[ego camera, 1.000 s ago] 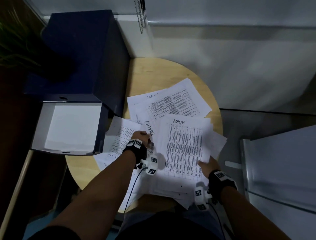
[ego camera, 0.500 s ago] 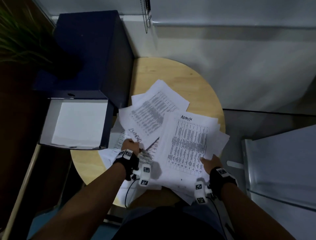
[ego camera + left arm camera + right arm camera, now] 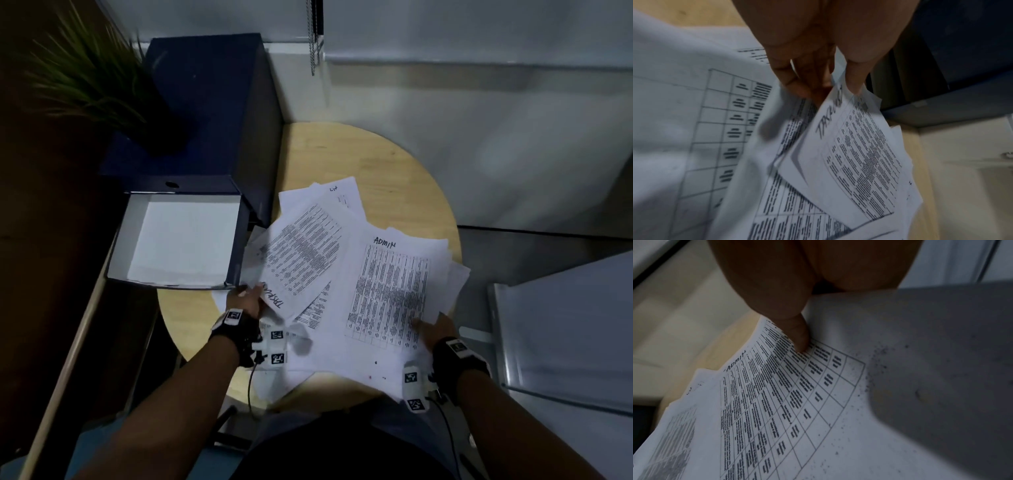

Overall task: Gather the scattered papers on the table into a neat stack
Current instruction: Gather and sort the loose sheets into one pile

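Note:
Several printed sheets lie fanned across a round wooden table (image 3: 346, 154). My left hand (image 3: 245, 297) pinches the near corner of a tilted sheet with a handwritten heading (image 3: 301, 253); the left wrist view shows thumb and fingers (image 3: 855, 81) closed on that corner (image 3: 838, 95), with more sheets (image 3: 719, 129) underneath. My right hand (image 3: 433, 325) holds the near right edge of the pile. Its thumb (image 3: 800, 340) presses on the sheet headed ADMIN (image 3: 387, 291) (image 3: 777, 402), and its other fingers are hidden under the paper.
An open navy box file (image 3: 181, 240) with white paper inside sits at the table's left edge, touching the papers. Behind it stands a tall navy box (image 3: 205, 102) and a plant (image 3: 85, 75). A grey metal surface (image 3: 565, 325) is to the right.
My left hand has drawn the headed sheet and those beneath it leftward and toward me, turning them. The right hand has stayed on the ADMIN sheet's edge.

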Available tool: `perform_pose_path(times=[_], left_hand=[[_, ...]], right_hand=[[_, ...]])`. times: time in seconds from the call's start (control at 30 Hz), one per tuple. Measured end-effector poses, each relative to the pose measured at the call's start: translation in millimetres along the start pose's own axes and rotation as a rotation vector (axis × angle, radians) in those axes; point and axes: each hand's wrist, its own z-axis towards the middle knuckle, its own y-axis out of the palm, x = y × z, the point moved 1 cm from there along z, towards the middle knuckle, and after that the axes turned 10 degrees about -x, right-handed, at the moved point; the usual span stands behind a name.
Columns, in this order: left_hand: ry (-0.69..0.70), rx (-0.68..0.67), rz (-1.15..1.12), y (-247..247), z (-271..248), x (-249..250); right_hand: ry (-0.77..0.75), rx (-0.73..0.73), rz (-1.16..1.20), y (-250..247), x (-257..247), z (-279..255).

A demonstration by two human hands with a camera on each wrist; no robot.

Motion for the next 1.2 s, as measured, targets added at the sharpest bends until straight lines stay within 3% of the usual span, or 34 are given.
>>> perform_pose_path(times=[0.07, 0.13, 0.23, 0.3, 0.37, 0.5, 0.6, 0.67, 0.9, 0.97, 1.1, 1.2], left_hand=[[0.041, -0.031, 0.117, 9, -47, 35], [0.064, -0.078, 0.032, 19, -72, 47], [-0.005, -0.275, -0.251, 26, -95, 33], [-0.042, -0.378, -0.233, 27, -112, 17], [-0.051, -0.36, -0.221, 24, -119, 9], [-0.046, -0.105, -0.396, 1, -90, 16], [0.011, -0.042, -0.241, -13, -71, 24], [0.016, -0.094, -0.131, -16, -63, 27], [0.004, -0.302, 0.134, -19, -68, 30], [0.005, -0.291, 0.184, -16, -70, 35], [0.092, -0.189, 0.632, -11, -70, 40], [0.122, -0.22, 0.698, -4, -70, 39]], right_hand=[[0.006, 0.015, 0.004, 1, 5, 1], [0.017, 0.023, 0.016, 1, 8, 2], [0.022, 0.031, 0.055, 1, 10, 0], [0.028, 0.015, 0.062, 2, 11, -3], [0.022, -0.002, 0.075, 4, 14, -3], [0.039, 0.016, 0.022, 3, 14, -10], [0.043, 0.011, -0.001, 2, 22, -1], [0.04, 0.008, -0.011, 1, 35, 17], [-0.018, 0.023, -0.063, 0, 6, -6], [-0.029, 0.006, -0.052, 2, -2, -9], [-0.05, -0.043, -0.059, 7, -11, -9], [-0.043, -0.08, -0.059, 13, -2, 9]])
